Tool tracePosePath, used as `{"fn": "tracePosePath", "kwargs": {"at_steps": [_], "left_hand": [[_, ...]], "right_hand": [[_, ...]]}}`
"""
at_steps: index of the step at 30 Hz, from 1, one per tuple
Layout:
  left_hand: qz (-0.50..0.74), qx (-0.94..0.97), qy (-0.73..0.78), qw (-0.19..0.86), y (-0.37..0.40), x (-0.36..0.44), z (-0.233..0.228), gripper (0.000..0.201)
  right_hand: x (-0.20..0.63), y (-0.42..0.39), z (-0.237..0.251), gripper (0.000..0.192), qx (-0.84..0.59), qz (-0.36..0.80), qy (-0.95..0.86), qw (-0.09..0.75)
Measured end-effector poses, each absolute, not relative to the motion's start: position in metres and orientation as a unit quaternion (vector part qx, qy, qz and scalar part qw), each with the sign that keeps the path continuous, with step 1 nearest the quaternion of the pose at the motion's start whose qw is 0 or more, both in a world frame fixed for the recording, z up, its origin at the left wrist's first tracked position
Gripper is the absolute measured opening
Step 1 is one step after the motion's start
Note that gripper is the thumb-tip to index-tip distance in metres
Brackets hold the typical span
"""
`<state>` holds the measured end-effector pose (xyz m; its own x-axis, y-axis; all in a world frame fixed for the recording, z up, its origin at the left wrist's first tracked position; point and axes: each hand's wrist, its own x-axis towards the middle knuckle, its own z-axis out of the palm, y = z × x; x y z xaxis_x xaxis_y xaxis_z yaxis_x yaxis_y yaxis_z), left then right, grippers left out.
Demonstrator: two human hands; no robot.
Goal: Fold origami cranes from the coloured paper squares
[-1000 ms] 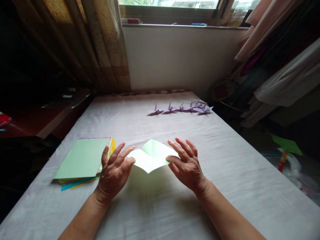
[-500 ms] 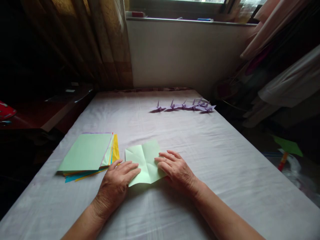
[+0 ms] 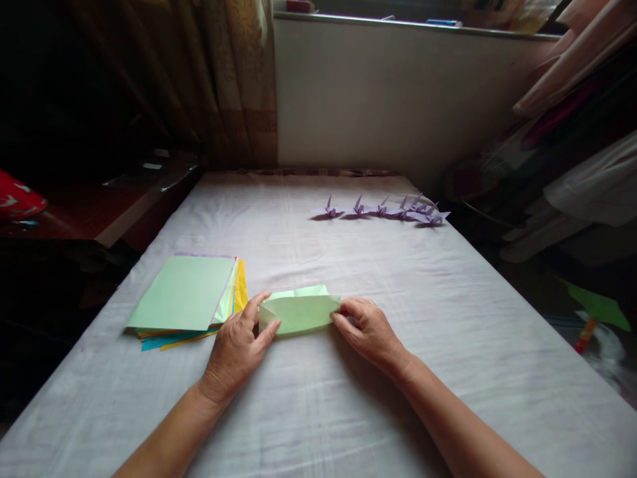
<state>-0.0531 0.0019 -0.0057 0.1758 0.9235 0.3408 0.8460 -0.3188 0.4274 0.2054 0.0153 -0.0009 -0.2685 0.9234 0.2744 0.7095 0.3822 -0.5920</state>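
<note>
A pale green sheet of paper [image 3: 299,309] lies on the white cloth-covered table [image 3: 348,398], its near half folded up toward the far edge. My left hand [image 3: 237,349] pinches its left end between thumb and fingers. My right hand [image 3: 369,329] pinches its right end. Both hands rest low on the cloth.
A stack of coloured paper sheets [image 3: 186,303], green on top, lies left of my left hand. Several small purple paper cranes [image 3: 383,210] stand in a row at the far right of the table. A dark side table [image 3: 124,206] is on the left, hanging clothes [image 3: 582,166] on the right.
The green sheet was lifted and bent, then laid flat and open; now its near half is folded up and my hands grip both ends. The view shifted slightly left.
</note>
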Motion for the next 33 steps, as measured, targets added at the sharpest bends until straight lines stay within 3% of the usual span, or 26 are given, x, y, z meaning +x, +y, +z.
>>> {"fn": "tracePosePath", "kwargs": {"at_steps": [4, 7, 11, 17, 33], "left_hand": [[0.301, 0.758, 0.579, -0.021, 0.001, -0.045, -0.002, 0.065], [0.292, 0.798, 0.517, -0.109, -0.009, -0.034, 0.001, 0.053], [0.209, 0.894, 0.394, -0.052, -0.022, -0.018, -0.002, 0.034], [0.118, 0.906, 0.406, -0.031, -0.022, -0.017, -0.013, 0.061], [0.082, 0.903, 0.421, 0.029, -0.014, -0.021, -0.009, 0.072]], "right_hand": [[0.196, 0.024, 0.0, 0.019, -0.586, 0.143, -0.758, 0.25], [0.191, 0.025, -0.003, 0.012, -0.604, 0.152, -0.741, 0.251], [0.187, 0.023, -0.01, 0.014, -0.609, 0.145, -0.727, 0.282], [0.185, 0.02, -0.021, 0.039, -0.607, 0.109, -0.714, 0.332], [0.181, 0.018, -0.016, 0.011, -0.586, 0.089, -0.736, 0.328]]}}
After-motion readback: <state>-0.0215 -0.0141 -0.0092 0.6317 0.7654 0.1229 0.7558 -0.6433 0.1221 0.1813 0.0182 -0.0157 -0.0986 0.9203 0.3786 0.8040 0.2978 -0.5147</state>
